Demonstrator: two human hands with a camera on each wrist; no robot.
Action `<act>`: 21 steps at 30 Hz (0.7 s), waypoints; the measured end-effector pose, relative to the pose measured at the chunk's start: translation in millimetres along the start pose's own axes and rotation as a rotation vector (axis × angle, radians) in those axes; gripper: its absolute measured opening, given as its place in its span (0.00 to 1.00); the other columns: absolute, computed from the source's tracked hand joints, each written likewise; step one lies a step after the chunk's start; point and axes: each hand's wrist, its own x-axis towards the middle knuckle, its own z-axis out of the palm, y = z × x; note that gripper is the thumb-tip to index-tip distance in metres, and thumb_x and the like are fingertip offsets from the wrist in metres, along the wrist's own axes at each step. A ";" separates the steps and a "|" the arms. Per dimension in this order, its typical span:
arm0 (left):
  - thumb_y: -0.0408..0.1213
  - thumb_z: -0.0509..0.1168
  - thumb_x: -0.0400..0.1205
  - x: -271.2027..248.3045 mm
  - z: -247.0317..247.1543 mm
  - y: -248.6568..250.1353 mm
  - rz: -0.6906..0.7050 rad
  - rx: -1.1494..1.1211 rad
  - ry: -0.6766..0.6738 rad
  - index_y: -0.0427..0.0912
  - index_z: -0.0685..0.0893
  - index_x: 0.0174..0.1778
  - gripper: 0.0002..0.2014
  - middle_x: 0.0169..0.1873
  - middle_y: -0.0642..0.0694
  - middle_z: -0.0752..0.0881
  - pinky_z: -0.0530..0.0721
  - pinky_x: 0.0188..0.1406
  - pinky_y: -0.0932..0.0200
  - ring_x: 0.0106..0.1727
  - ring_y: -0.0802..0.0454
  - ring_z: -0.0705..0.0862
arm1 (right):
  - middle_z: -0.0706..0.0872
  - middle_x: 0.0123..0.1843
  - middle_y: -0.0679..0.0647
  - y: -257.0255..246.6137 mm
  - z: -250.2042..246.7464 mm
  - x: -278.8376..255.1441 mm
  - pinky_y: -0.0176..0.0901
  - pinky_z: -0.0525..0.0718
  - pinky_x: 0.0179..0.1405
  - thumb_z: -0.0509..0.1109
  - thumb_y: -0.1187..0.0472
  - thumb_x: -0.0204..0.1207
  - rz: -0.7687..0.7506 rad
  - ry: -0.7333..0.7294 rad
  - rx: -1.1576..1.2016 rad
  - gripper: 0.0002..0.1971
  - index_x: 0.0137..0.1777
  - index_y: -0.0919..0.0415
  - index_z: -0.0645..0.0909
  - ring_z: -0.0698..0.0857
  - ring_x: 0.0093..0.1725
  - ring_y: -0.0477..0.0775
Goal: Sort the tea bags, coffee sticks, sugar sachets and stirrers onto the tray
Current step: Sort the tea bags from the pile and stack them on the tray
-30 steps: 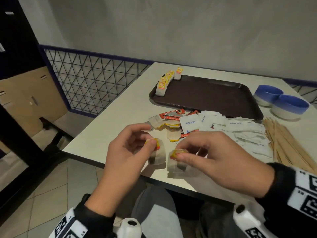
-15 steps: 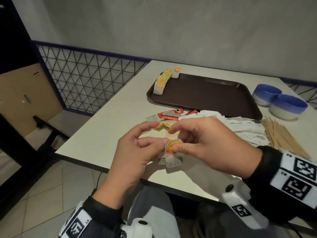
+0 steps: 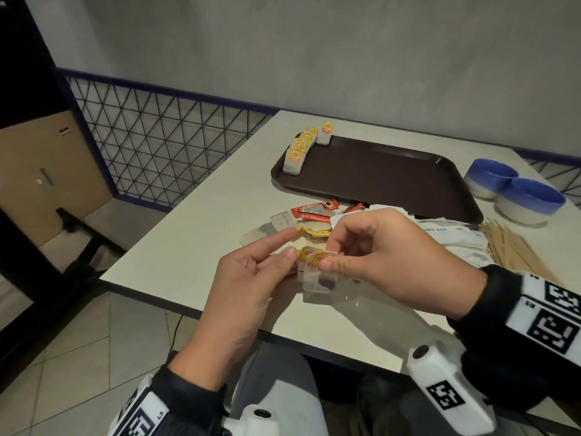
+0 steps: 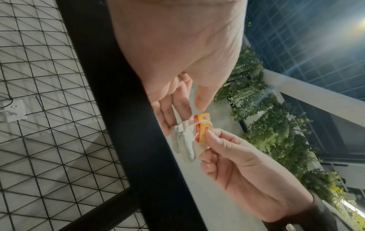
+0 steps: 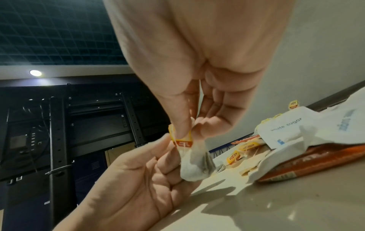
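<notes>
My left hand point(image 3: 292, 257) and right hand point(image 3: 327, 257) meet above the table's near edge with two tea bags point(image 3: 316, 273) between them. The right thumb and fingers pinch one yellow-red tag point(image 5: 182, 143), and its bag point(image 5: 194, 165) hangs below. The left thumb lies at the other tag point(image 4: 201, 117), with the left fingers straight behind the bags. The brown tray point(image 3: 377, 174) lies further back with a row of tea bags point(image 3: 298, 152) along its left edge. Loose tea bags point(image 3: 283, 223), red coffee sticks point(image 3: 314, 211), white sugar sachets point(image 3: 452, 236) and wooden stirrers point(image 3: 515, 251) lie in front of the tray.
Two blue-and-white bowls point(image 3: 490, 176) point(image 3: 531, 198) stand at the tray's right. A wire-mesh railing point(image 3: 157, 146) runs left of the table point(image 3: 201, 243). Beyond it are a cardboard box point(image 3: 47, 171) and a dark frame.
The two hands, each holding one tea bag a second ago, have come together. The two bags are now stacked tag to tag between them.
</notes>
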 end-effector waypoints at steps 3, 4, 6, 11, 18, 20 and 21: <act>0.41 0.72 0.79 -1.9 -1.8 -3.7 0.059 0.143 -0.026 0.43 0.95 0.58 0.15 0.54 0.42 0.95 0.87 0.66 0.43 0.60 0.43 0.93 | 0.89 0.33 0.55 -4.3 -7.1 1.5 0.40 0.85 0.32 0.84 0.60 0.72 0.008 -0.057 0.028 0.08 0.40 0.58 0.87 0.84 0.29 0.44; 0.41 0.71 0.80 -2.6 -1.7 -4.4 0.072 0.175 -0.042 0.43 0.95 0.58 0.14 0.54 0.43 0.95 0.85 0.70 0.39 0.61 0.43 0.92 | 0.89 0.34 0.56 -5.5 -8.6 2.0 0.41 0.86 0.32 0.84 0.60 0.72 0.009 -0.080 0.038 0.07 0.40 0.59 0.87 0.84 0.30 0.45; 0.41 0.71 0.80 -3.5 -0.6 -3.4 0.080 0.208 -0.063 0.42 0.96 0.57 0.13 0.53 0.43 0.95 0.85 0.71 0.36 0.61 0.43 0.92 | 0.89 0.35 0.57 -7.1 -9.7 2.5 0.42 0.86 0.33 0.84 0.62 0.72 0.003 -0.110 0.055 0.07 0.41 0.60 0.87 0.84 0.30 0.47; 0.37 0.72 0.81 -5.7 1.1 1.1 0.069 0.266 -0.115 0.42 0.96 0.57 0.12 0.48 0.49 0.96 0.90 0.57 0.56 0.52 0.58 0.92 | 0.90 0.38 0.58 -7.9 -9.7 4.1 0.43 0.86 0.33 0.85 0.60 0.70 -0.004 -0.114 0.022 0.08 0.44 0.57 0.89 0.85 0.30 0.47; 0.35 0.75 0.78 -1.9 -4.7 2.6 0.039 0.250 -0.153 0.40 0.97 0.50 0.08 0.47 0.45 0.95 0.88 0.48 0.61 0.48 0.55 0.91 | 0.91 0.40 0.57 -10.9 -14.4 2.9 0.47 0.89 0.35 0.86 0.58 0.69 -0.009 -0.142 0.013 0.10 0.45 0.58 0.89 0.89 0.33 0.58; 0.36 0.76 0.77 -1.5 -5.7 2.3 0.033 0.258 -0.159 0.40 0.97 0.51 0.09 0.48 0.43 0.96 0.90 0.53 0.56 0.52 0.47 0.93 | 0.91 0.41 0.57 -11.5 -14.7 2.3 0.48 0.90 0.35 0.85 0.59 0.69 -0.012 -0.169 0.019 0.10 0.46 0.60 0.90 0.89 0.36 0.61; 0.36 0.76 0.77 -2.3 -5.6 2.4 0.031 0.259 -0.165 0.39 0.97 0.51 0.09 0.48 0.42 0.96 0.91 0.55 0.54 0.54 0.44 0.93 | 0.91 0.41 0.57 -11.0 -14.8 2.4 0.48 0.91 0.35 0.85 0.58 0.70 -0.013 -0.180 0.017 0.09 0.46 0.59 0.90 0.90 0.36 0.61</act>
